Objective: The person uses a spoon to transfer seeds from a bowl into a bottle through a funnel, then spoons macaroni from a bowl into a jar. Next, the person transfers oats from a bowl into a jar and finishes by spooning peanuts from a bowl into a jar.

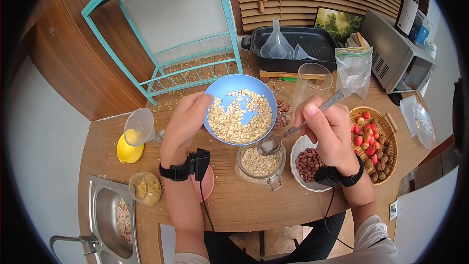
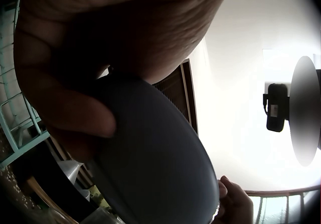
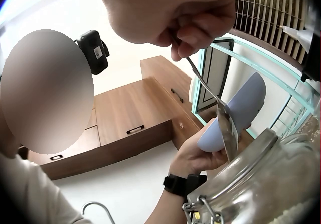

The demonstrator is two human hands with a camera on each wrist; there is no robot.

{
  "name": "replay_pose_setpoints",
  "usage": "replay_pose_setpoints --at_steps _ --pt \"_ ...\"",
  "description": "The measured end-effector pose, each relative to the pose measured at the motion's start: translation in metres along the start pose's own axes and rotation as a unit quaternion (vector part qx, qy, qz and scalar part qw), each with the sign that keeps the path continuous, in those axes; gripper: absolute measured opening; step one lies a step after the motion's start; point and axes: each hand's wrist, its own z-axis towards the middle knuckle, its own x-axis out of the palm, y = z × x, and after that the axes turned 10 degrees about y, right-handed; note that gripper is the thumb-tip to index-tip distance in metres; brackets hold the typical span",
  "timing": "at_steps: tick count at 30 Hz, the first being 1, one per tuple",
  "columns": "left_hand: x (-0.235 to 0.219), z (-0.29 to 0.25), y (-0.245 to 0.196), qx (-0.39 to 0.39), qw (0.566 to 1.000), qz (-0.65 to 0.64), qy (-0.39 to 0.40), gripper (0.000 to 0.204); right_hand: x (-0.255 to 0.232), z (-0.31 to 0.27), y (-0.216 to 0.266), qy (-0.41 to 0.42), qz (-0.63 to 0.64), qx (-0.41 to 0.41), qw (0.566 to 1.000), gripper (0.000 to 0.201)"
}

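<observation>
My left hand grips the rim of a blue bowl that holds rolled oats. The bowl is tilted toward me, its lower edge overlapping the back of an open glass jar of oats in the head view. In the left wrist view the bowl's dark underside shows beneath my thumb. My right hand pinches the handle of a metal spoon, whose bowl hangs over the jar's mouth. The right wrist view shows the spoon between the blue bowl and the jar.
A white fluted bowl of reddish nuts stands right of the jar. Beyond it is a wicker basket with red fruit and walnuts. Left are a yellow cup with a funnel, a glass of pasta and a sink. A teal rack stands behind.
</observation>
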Motion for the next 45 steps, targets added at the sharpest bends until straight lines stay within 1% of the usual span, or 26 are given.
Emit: replay_pose_setpoints --at_steps 2,4,8,10,11,13,14,16,17,19,23,25,26,28,29,32,34,38,40,45 --pt "-0.001 0.001 0.001 0.002 1.000 0.006 0.001 0.033 -0.002 0.000 -0.001 0.011 -0.004 -0.005 1.000 0.032" --pt "-0.001 0.000 0.001 0.003 1.000 0.012 0.002 0.033 -0.005 0.000 -0.002 0.043 -0.051 -0.071 0.995 0.032" --pt "-0.003 0.003 0.006 0.015 1.000 -0.001 0.007 0.033 -0.007 -0.006 0.004 0.045 -0.009 -0.066 0.997 0.032" --pt "-0.004 0.003 0.007 0.025 1.000 -0.004 0.010 0.033 -0.007 -0.008 0.002 0.000 0.037 -0.080 0.996 0.030" --pt "-0.003 0.002 0.006 0.032 0.999 -0.004 0.013 0.033 -0.008 -0.009 0.002 0.000 0.037 -0.080 0.996 0.030" --pt "-0.004 0.002 0.007 0.038 0.999 -0.004 0.017 0.034 -0.011 -0.010 0.000 -0.032 0.028 -0.046 0.998 0.030" --pt "-0.005 0.003 0.009 0.048 0.999 -0.004 0.025 0.035 -0.010 -0.009 -0.001 -0.032 0.028 -0.046 0.998 0.030" --pt "-0.005 0.004 0.010 0.058 0.998 -0.004 0.033 0.036 -0.007 -0.004 -0.004 -0.066 -0.046 -0.103 0.991 0.028" --pt "-0.004 0.003 0.009 0.059 0.998 -0.005 0.037 0.037 -0.007 -0.002 -0.003 -0.066 -0.046 -0.103 0.991 0.028" --pt "-0.004 0.002 0.008 0.061 0.997 -0.007 0.042 0.037 -0.008 0.000 -0.001 -0.055 -0.120 -0.119 0.984 0.026" --pt "-0.002 0.000 0.006 0.077 0.996 0.004 0.047 0.037 -0.008 0.002 0.000 -0.047 -0.144 -0.117 0.982 0.022" --pt "-0.002 0.000 0.006 0.080 0.996 0.008 0.045 0.037 -0.008 0.002 0.002 -0.044 -0.186 -0.120 0.974 0.021" --pt "-0.002 0.000 0.007 0.086 0.995 0.015 0.047 0.036 -0.009 0.002 0.003 -0.044 -0.186 -0.120 0.974 0.021" --pt "-0.001 0.001 0.007 0.091 0.994 0.023 0.048 0.036 -0.011 0.003 0.004 -0.017 -0.207 -0.120 0.971 0.020" --pt "-0.001 0.001 0.007 0.093 0.994 0.023 0.048 0.036 -0.010 0.002 0.004 -0.017 -0.207 -0.119 0.971 0.020" --pt "-0.001 0.001 0.007 0.097 0.994 0.029 0.045 0.036 -0.010 0.001 0.006 -0.004 -0.187 -0.113 0.976 0.021" --pt "-0.001 0.002 0.007 0.097 0.994 0.035 0.043 0.035 -0.010 -0.001 0.010 0.010 -0.164 -0.070 0.984 0.023" --pt "-0.001 0.002 0.009 0.095 0.994 0.036 0.041 0.035 -0.011 -0.002 0.009 0.018 -0.158 -0.068 0.985 0.025" --pt "0.000 0.002 0.008 0.094 0.994 0.040 0.040 0.035 -0.011 -0.002 0.009 0.032 -0.127 -0.057 0.990 0.025" --pt "0.004 0.000 0.006 0.106 0.993 0.042 0.037 0.036 -0.011 -0.002 0.008 0.043 -0.100 -0.053 0.993 0.025"
